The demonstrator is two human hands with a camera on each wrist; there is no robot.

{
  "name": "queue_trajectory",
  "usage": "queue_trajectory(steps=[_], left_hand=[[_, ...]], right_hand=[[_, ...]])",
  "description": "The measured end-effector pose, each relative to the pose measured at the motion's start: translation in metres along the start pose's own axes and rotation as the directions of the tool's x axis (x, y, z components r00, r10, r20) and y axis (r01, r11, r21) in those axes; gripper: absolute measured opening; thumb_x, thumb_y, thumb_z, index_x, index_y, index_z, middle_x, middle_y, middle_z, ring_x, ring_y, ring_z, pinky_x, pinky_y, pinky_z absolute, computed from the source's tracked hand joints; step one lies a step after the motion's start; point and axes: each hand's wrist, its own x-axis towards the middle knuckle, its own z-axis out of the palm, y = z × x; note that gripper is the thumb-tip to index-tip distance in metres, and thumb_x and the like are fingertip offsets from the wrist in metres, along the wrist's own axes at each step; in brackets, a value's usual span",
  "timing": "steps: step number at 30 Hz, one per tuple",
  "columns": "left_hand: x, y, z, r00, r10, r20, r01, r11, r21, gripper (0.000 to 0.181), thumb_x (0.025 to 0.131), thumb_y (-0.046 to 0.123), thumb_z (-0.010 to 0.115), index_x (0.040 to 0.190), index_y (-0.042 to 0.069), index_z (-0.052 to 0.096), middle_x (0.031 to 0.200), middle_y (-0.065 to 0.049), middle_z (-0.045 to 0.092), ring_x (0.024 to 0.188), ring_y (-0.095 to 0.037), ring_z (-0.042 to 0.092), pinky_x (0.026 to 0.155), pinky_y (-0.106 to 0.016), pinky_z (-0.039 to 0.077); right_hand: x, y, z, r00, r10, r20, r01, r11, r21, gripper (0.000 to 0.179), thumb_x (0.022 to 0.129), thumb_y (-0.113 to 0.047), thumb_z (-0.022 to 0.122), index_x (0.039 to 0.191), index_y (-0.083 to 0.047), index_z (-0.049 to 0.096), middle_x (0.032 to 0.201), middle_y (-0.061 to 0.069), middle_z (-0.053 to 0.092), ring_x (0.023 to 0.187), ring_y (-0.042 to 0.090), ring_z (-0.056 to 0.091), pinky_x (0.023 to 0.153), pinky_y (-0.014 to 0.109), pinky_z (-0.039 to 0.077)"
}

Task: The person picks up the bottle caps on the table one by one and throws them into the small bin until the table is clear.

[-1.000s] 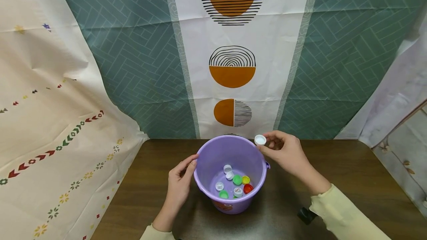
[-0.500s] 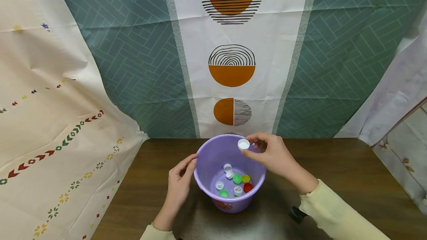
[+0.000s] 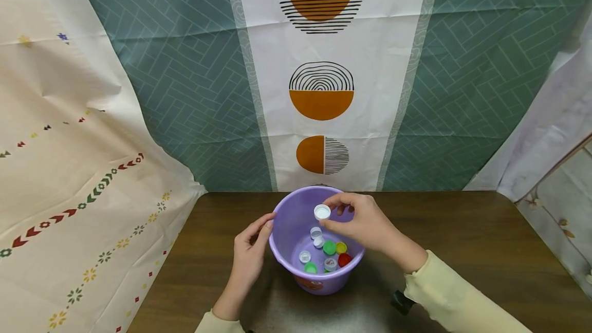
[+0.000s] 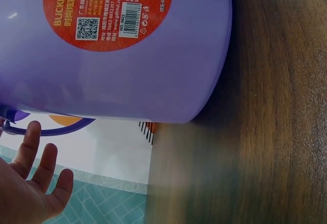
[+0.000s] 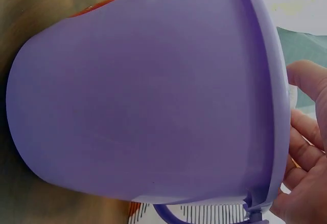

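A purple bucket (image 3: 283,262) stands upright on the table. Its left rim is held by my left hand (image 3: 248,253), thumb and forefinger at the edge; in the left wrist view the other fingers (image 4: 48,165) extend away from the wall. Between thumb and fingertips, my right hand (image 3: 363,222) pinches a white bottle cap (image 3: 322,212) over the bucket's opening, hollow side facing up. Several more caps lie on the bucket's floor, among them a green cap (image 3: 329,247), a yellow cap (image 3: 341,247) and a red cap (image 3: 344,260). The right wrist view mostly shows the outer wall (image 5: 138,96).
The brown wooden table (image 3: 462,240) reaches back to a patterned cloth (image 3: 222,91) hanging behind it. A cream cloth (image 3: 83,194) drapes along the left side. The bucket's purple handle (image 4: 61,131) hangs at its far side in the left wrist view.
My right hand has carried the white bottle cap leftward and slightly down, from the right rim to over the opening. The left hand and bucket have stayed in place.
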Motion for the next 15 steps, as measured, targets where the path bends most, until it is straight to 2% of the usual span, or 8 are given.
queue_trajectory(steps=[8,15], left_hand=[[-0.001,0.0006,0.0003,1.0,0.006,-0.005,-0.006,1.0,0.004,0.025,0.091,0.013,0.061,0.114,0.004,0.066,0.108,-0.015,0.069,0.089,-0.018,0.066,0.074,-0.022,0.053],[-0.0011,0.001,0.0002,1.0,-0.002,0.0,0.002,1.0,0.004,0.025,0.091,0.013,0.06,0.114,0.004,0.066,0.108,-0.016,0.068,0.091,-0.024,0.065,0.074,-0.022,0.053]], right_hand=[[-0.0019,-0.0005,0.002,0.999,-0.031,0.025,0.03,0.999,0.019,0.031,0.07,-0.045,0.079,0.096,-0.033,0.067,0.084,-0.014,0.065,0.079,0.007,0.055,0.071,0.028,0.048],[-0.0033,0.0007,0.0005,0.999,-0.037,0.028,0.038,0.999,-0.02,0.034,0.07,-0.049,0.078,0.099,-0.038,0.066,0.092,-0.02,0.066,0.086,0.006,0.055,0.079,0.029,0.046]])
